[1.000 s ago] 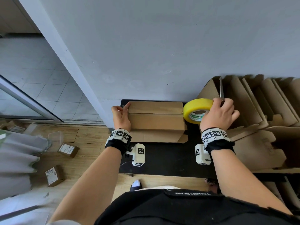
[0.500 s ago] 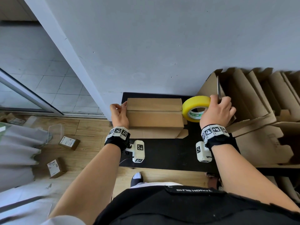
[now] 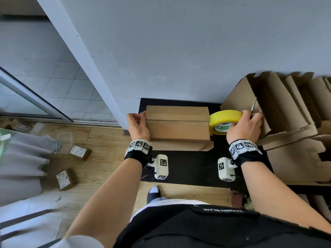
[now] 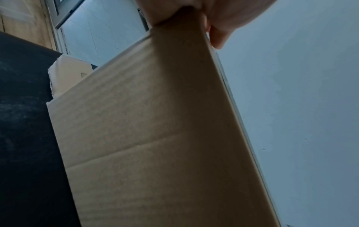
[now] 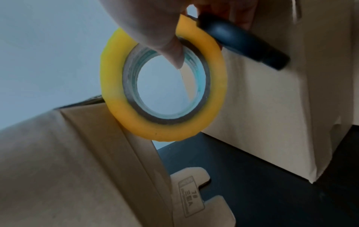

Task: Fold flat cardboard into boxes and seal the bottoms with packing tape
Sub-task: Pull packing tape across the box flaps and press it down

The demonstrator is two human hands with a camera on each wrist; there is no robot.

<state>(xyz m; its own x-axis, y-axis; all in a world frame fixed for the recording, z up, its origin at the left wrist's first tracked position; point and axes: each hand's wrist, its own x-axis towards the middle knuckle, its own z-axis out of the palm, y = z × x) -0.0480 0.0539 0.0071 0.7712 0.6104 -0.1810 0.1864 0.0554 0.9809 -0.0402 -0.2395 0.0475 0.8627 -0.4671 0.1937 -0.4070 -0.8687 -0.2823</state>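
Note:
A folded brown cardboard box [image 3: 177, 122] [image 4: 155, 130] stands on the black table [image 3: 193, 165], its two closed flaps facing up. My left hand [image 3: 138, 122] grips the box's left end, fingers curled over the top edge. My right hand [image 3: 245, 126] holds a yellow roll of packing tape [image 3: 223, 120] [image 5: 163, 86] against the box's right end, thumb inside the core. The same hand also holds a dark-handled cutter [image 5: 242, 41], whose thin blade [image 3: 253, 106] sticks up past the fingers.
Several opened cardboard boxes [image 3: 286, 108] are stacked along the wall at the right, close beside the tape. Small labelled parcels [image 3: 79, 152] and a clear plastic container [image 3: 65, 140] lie on the wooden floor at left. A grey wall stands right behind the table.
The tape roll and my right hand have moved left until the roll touches the box's right end. My left hand stays on the box's left end.

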